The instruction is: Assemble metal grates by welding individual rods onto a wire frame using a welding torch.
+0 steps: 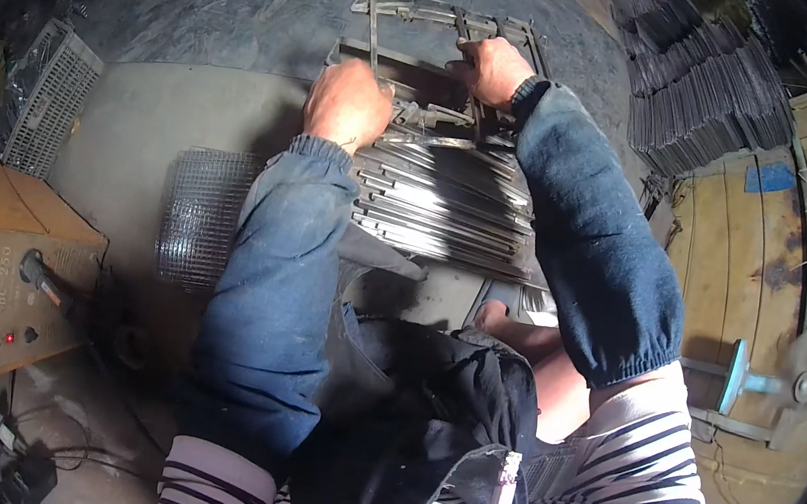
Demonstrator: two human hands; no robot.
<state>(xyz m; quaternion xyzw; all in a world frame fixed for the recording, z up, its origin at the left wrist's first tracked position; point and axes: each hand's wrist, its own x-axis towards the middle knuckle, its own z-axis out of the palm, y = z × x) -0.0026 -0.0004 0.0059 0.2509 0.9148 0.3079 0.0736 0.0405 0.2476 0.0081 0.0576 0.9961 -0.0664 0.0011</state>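
In front of me stands a metal frame (442,17) made of thin bars with crosspieces and small fittings. My left hand (349,104) is closed at its near left side, next to an upright bar; the fingertips are turned away from view. My right hand (498,70) is closed around a dark bar on the frame's right side, thumb and fingers pressed together. Below both hands lies a pile of shiny metal tubes (439,211), set roughly side by side. A shadow falls across the middle of the pile.
A welding machine (17,280) with a lit red lamp stands at the left, near a grey plastic crate (58,99). Wire mesh panels (202,212) lie beside my left sleeve. Stacked metal grids (710,93) and yellow boards (738,233) are at the right, with a blue-handled piece (736,378).
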